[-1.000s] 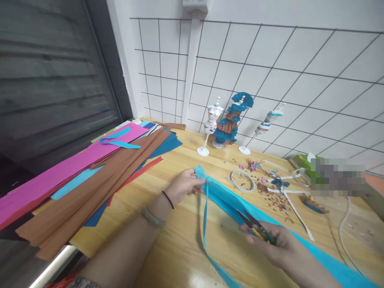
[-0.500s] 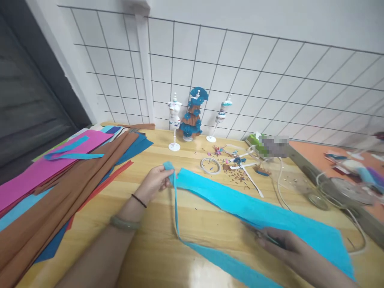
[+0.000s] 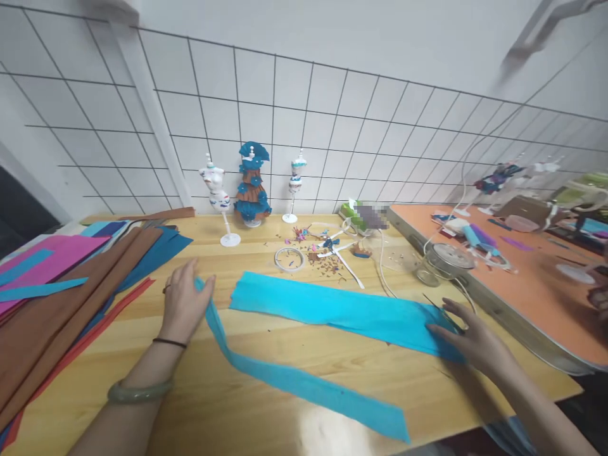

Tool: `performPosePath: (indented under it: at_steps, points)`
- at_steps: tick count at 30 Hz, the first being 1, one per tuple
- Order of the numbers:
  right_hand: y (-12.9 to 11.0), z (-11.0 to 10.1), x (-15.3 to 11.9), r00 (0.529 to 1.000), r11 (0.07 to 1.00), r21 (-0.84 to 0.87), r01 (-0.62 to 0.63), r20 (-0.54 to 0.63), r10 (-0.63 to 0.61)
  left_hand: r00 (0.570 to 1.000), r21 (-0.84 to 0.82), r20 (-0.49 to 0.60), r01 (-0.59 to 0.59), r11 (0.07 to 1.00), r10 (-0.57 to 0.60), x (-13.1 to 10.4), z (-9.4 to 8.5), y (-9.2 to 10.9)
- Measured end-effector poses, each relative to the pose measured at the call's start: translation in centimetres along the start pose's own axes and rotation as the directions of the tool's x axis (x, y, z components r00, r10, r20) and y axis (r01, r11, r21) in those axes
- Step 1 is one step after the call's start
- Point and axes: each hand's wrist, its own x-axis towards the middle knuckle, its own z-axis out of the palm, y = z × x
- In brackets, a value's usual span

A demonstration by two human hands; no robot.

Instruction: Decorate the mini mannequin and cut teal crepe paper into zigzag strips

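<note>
The right hand [image 3: 468, 332] partly hid the scissors [image 3: 453, 322], the left hand [image 3: 186, 301] the far end of the narrow blue strip [image 3: 285, 375]. Blurring covered part of a green packet [image 3: 350, 213]; brown sheets [image 3: 99, 285] ran off the left edge.

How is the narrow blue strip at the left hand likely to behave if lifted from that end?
The narrow blue strip will probably hang floppy, since it bends softly below the left hand. It looks thin, so it is likely light and easily creased. Its far end lies loose on the table, so that end may trail.
</note>
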Motion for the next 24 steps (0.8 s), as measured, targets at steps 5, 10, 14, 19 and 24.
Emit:
performPosePath:
  at_steps: [5, 10, 14, 19, 24]
  points:
    - [0.3, 0.3, -0.6, 1.0, 0.996, 0.089, -0.004, -0.003, 0.004, 0.882, -0.064, 0.185, -0.429, 0.901, 0.434, -1.4, 1.2, 1.8]
    - [-0.6, -0.4, -1.6, 0.997, 0.992, 0.105, -0.066, -0.034, 0.07, 0.802, -0.092, 0.245, -0.54, 0.836, 0.545, -2.5, 1.5, 3.8]
    - [-0.8, -1.7, -2.4, 0.998, 0.988, 0.138, -0.065, 0.023, 0.063, 0.702, -0.113, 0.391, -0.605, 0.788, 0.595, -3.4, 2.3, 5.6]
    - [-0.8, -2.4, -3.5, 0.995, 0.983, 0.171, -0.065, 0.079, 0.052, 0.613, -0.136, 0.527, -0.622, 0.771, 0.588, -3.3, 3.1, 7.7]
    - [-0.4, -2.5, -4.5, 0.99, 0.973, 0.182, -0.139, -0.009, 0.143, 0.581, -0.06, 0.55, -0.689, 0.723, 0.6, -2.5, 2.9, 9.3]
